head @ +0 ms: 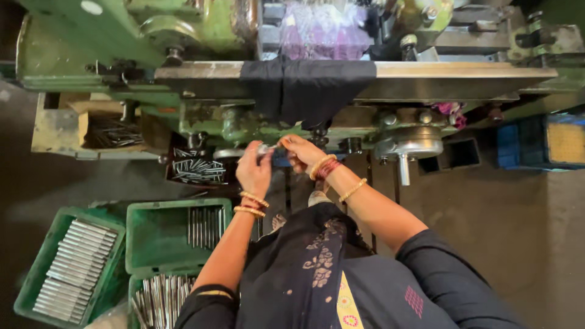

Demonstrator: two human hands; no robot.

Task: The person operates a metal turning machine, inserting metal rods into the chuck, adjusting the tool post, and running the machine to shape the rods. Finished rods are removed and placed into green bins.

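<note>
My left hand (253, 167) is raised in front of a green machine (201, 36) and pinches a short metal rod (263, 149) by its end. My right hand (300, 152) is closed just to the right of it, fingertips meeting the same rod. Both wrists wear gold and red bangles. The hands sit below a black cloth (304, 85) draped over the machine's bed. Which hand carries the rod's weight is unclear.
Green crates stand at lower left: one (42, 268) filled with metal rods, one (158, 234) with a few rods, a third (161, 298) below. Loose rods lie in a dark tray (198, 170). A blue crate (524, 143) sits at right. A grey handwheel (408, 146) projects from the machine.
</note>
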